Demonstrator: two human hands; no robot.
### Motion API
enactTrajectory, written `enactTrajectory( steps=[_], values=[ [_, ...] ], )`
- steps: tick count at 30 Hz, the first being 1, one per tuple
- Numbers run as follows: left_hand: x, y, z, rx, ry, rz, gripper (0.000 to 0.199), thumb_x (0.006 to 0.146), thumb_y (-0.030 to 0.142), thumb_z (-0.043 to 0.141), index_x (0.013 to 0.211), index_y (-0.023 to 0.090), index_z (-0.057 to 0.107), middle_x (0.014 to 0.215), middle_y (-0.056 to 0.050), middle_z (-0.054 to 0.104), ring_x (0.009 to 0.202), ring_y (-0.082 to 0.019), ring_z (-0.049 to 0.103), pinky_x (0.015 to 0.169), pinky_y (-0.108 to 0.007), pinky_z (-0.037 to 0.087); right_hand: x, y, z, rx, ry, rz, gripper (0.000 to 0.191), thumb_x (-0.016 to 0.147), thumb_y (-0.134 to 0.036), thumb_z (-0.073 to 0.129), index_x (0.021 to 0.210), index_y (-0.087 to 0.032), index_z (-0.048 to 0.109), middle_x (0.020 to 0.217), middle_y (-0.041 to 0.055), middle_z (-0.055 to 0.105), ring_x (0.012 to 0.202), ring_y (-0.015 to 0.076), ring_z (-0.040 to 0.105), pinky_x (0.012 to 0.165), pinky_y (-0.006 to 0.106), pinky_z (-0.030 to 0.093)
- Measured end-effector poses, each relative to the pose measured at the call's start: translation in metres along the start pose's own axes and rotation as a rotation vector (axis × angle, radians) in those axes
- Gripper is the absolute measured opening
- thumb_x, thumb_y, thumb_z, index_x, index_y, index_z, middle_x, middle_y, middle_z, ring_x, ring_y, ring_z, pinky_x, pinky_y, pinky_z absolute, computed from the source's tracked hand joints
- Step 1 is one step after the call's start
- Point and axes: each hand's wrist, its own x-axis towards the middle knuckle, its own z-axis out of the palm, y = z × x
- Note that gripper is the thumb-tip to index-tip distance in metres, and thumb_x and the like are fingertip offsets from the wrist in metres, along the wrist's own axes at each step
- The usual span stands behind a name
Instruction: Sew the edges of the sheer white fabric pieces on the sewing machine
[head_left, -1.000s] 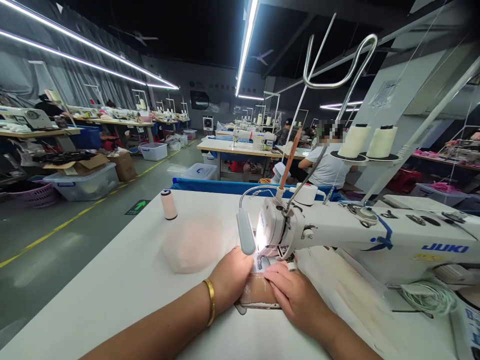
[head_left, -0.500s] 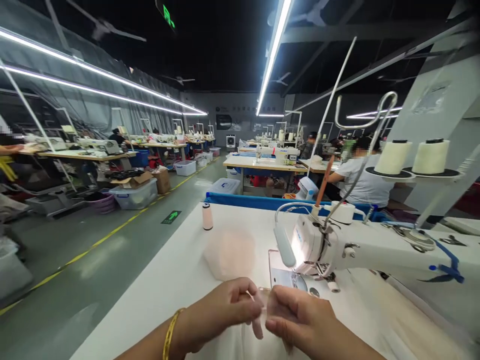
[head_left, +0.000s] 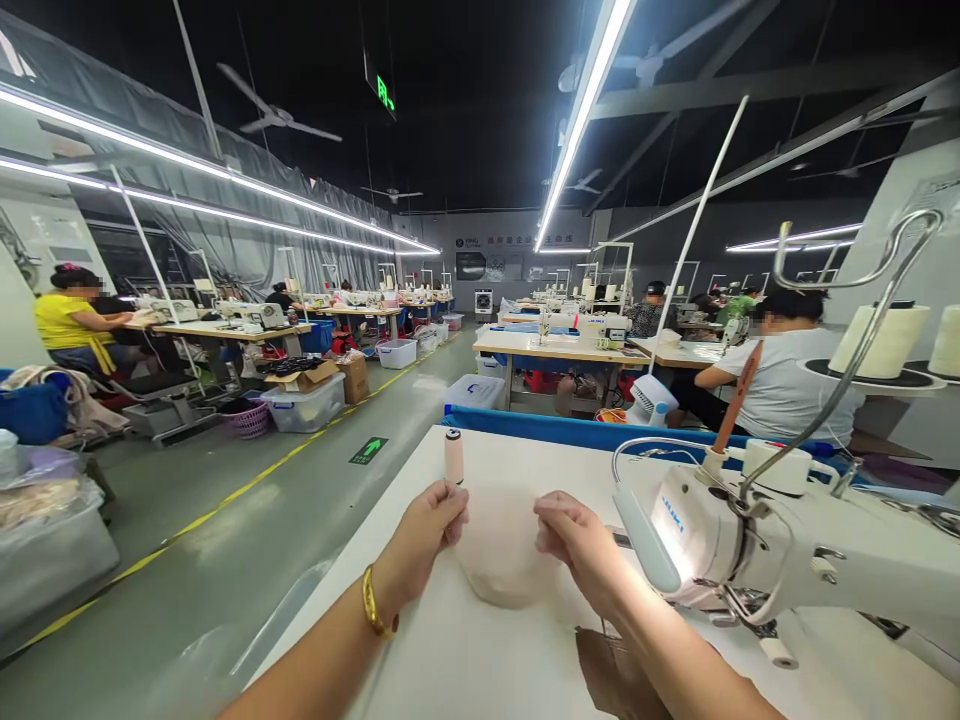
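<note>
Pale, thin fabric [head_left: 501,560] is stretched between my hands above the white table [head_left: 405,650]; its outline is blurred. My left hand [head_left: 429,535], with a gold bracelet at the wrist, pinches its left edge. The right edge is pinched by my right hand [head_left: 581,545]. A pale pink thread spool [head_left: 454,458] stands upright just beyond my left hand. To the right of my right hand is a white sewing machine [head_left: 697,530] with its lamp lit.
Blue cloth [head_left: 555,425] runs along the table's far edge. Thread cones [head_left: 879,340] stand on a holder at right. A person in a white shirt [head_left: 787,375] sits beyond the machine. Plastic bins [head_left: 300,403] line the aisle at left.
My hands have moved apart and farther forward, and the fabric now spans between them. The view has turned left, so the machine sits farther right.
</note>
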Motion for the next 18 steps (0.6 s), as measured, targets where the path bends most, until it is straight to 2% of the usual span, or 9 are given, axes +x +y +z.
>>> enactTrajectory(
  steps=[5, 8, 10, 12, 14, 16, 18],
  values=[
    [0.031, -0.026, 0.005, 0.082, 0.191, -0.01, 0.047, 0.081, 0.069, 0.053, 0.08, 0.022, 0.051, 0.069, 0.002, 0.053, 0.059, -0.014, 0.048, 0.058, -0.026, 0.039, 0.047, 0.007, 0.009, -0.206, 0.138, 0.058, 0.039, 0.098, -0.056, 0.059, 0.086, -0.02, 0.06, 0.066, -0.0063, 0.053, 0.053, 0.0105, 0.046, 0.058, 0.026, 0.041],
    [0.041, -0.046, 0.008, 0.191, 0.24, 0.032, 0.046, 0.084, 0.068, 0.05, 0.078, 0.022, 0.054, 0.065, 0.001, 0.054, 0.061, -0.018, 0.055, 0.058, -0.029, 0.043, 0.062, 0.014, 0.007, -0.342, 0.18, 0.111, 0.034, 0.104, -0.048, 0.061, 0.096, -0.016, 0.065, 0.076, -0.0031, 0.061, 0.057, 0.0107, 0.054, 0.057, 0.025, 0.048],
    [0.044, -0.054, 0.007, 0.284, 0.278, 0.076, 0.044, 0.087, 0.064, 0.05, 0.082, 0.022, 0.059, 0.068, -0.001, 0.058, 0.063, -0.022, 0.059, 0.061, -0.033, 0.047, 0.067, 0.018, 0.005, -0.423, 0.195, 0.133, 0.029, 0.106, -0.044, 0.063, 0.105, -0.015, 0.067, 0.09, 0.0011, 0.067, 0.069, 0.0132, 0.063, 0.065, 0.028, 0.056],
    [0.044, -0.056, 0.005, 0.385, 0.349, 0.151, 0.042, 0.089, 0.059, 0.05, 0.097, 0.02, 0.064, 0.083, -0.007, 0.066, 0.076, -0.028, 0.065, 0.071, -0.041, 0.052, 0.07, 0.021, 0.002, -0.487, 0.198, 0.144, 0.027, 0.106, -0.042, 0.064, 0.112, -0.015, 0.068, 0.102, 0.0045, 0.07, 0.082, 0.0167, 0.069, 0.075, 0.033, 0.061],
    [0.043, -0.052, 0.003, 0.483, 0.399, 0.271, 0.043, 0.091, 0.053, 0.049, 0.114, 0.019, 0.064, 0.109, -0.014, 0.07, 0.101, -0.033, 0.066, 0.091, -0.051, 0.051, 0.072, 0.023, 0.001, -0.537, 0.195, 0.143, 0.027, 0.106, -0.04, 0.065, 0.117, -0.016, 0.068, 0.11, 0.0063, 0.071, 0.091, 0.0191, 0.07, 0.08, 0.037, 0.062],
    [0.041, -0.045, 0.003, 0.569, 0.348, 0.406, 0.038, 0.093, 0.049, 0.05, 0.116, 0.021, 0.065, 0.125, -0.014, 0.069, 0.121, -0.033, 0.061, 0.108, -0.053, 0.044, 0.073, 0.021, 0.001, -0.575, 0.2, 0.124, 0.027, 0.106, -0.039, 0.065, 0.12, -0.016, 0.067, 0.114, 0.0072, 0.07, 0.095, 0.0203, 0.071, 0.083, 0.039, 0.062],
    [0.04, -0.042, 0.004, 0.624, 0.21, 0.503, 0.033, 0.091, 0.049, 0.057, 0.109, 0.025, 0.069, 0.126, -0.01, 0.073, 0.126, -0.032, 0.061, 0.114, -0.051, 0.041, 0.07, 0.016, 0.003, -0.611, 0.221, 0.082, 0.028, 0.105, -0.038, 0.065, 0.122, -0.016, 0.067, 0.118, 0.008, 0.07, 0.098, 0.0212, 0.071, 0.086, 0.04, 0.062]
  ],
)
